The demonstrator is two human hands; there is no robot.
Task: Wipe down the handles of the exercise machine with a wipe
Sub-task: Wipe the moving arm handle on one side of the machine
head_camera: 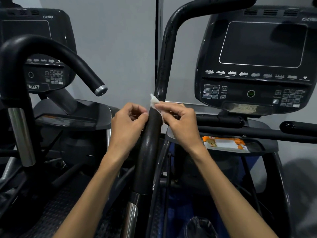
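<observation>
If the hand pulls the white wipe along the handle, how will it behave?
The wipe is probably floppy: it crumples and drapes over the handle. It looks thin and light, pinched by the right hand. It may bunch or tear.

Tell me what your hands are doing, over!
Right hand pinches wipe against black handle. Left hand, fingers curled, touches the handle's other side. Nothing in the way. Wipes pack sits on the tray.

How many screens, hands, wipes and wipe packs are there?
Screens: 2, right machine's and left machine's
Hands: 2, left hand and right hand
Wipes: 1, wipe
Wipe packs: 1, pack
Total: 6
</observation>
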